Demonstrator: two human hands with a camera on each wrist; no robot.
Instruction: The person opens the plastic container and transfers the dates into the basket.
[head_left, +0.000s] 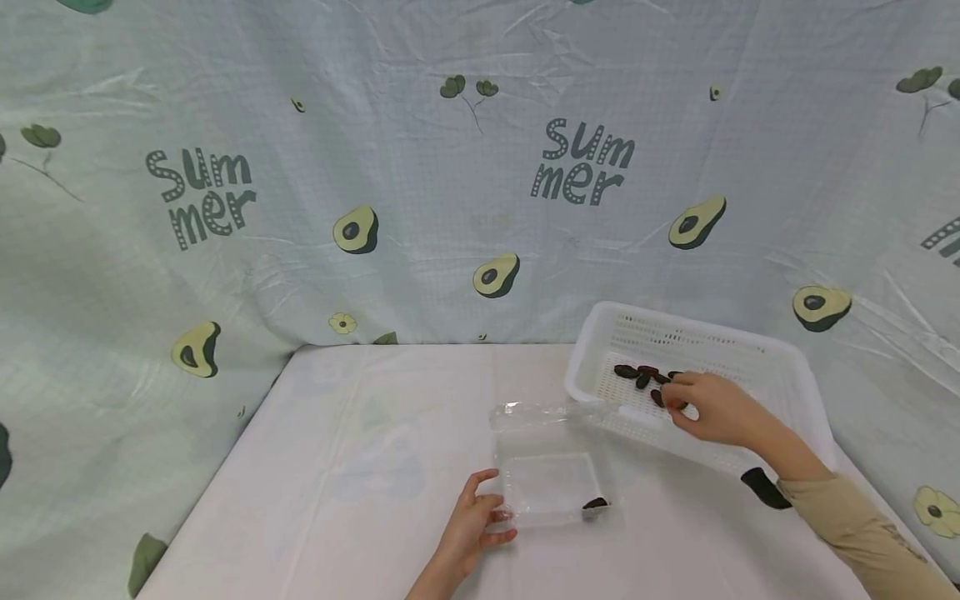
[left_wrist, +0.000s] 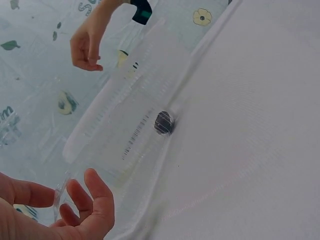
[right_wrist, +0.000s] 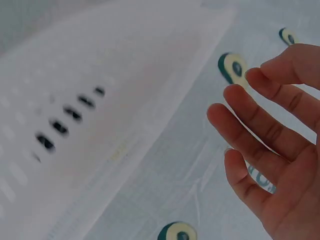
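My left hand (head_left: 472,525) grips the left edge of a clear plastic box (head_left: 551,483), its thumb and fingers on either side of the thin wall in the left wrist view. A dark oval piece (head_left: 596,503) lies in the box's near right corner, also visible through the plastic in the left wrist view. Over the white perforated basket (head_left: 772,367), my right hand (head_left: 712,406) hangs with fingers bent downward. Several small dark brown oval pieces (head_left: 626,372) lie beneath and beside its fingertips. In the right wrist view, the thumb meets the index finger and nothing shows between them.
A white-covered table (head_left: 360,467) carries both containers. The box's transparent lid flap (head_left: 551,414) stands up toward the basket's near wall. Behind the table hangs a pale sheet (head_left: 420,167) printed with avocados and lettering. The basket stands at the table's back right.
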